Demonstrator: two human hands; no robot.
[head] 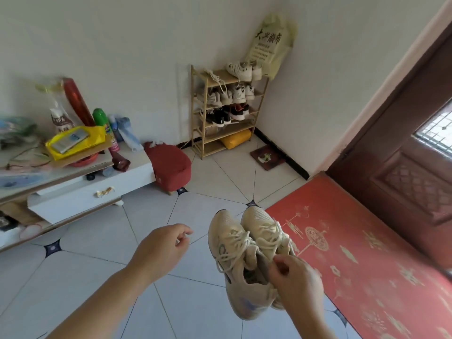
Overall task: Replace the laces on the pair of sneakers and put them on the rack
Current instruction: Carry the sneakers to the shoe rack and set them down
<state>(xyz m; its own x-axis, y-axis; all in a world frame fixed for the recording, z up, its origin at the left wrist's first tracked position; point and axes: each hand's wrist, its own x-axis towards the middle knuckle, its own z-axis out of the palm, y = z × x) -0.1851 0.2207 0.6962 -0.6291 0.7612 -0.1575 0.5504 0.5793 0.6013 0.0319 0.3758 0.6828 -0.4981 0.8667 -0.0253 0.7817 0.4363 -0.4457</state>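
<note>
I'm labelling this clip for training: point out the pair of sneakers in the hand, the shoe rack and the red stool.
sneakers [232, 241]: head view, on one shoe's laces.
shoe rack [212, 148]: head view, on its bare bottom shelf.
red stool [171, 165]: head view, on its padded side.

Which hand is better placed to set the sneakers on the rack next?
Right. The right hand grips both sneakers by their collars, toes toward the rack ahead; the left hand is empty, fingers loosely curled.
</note>
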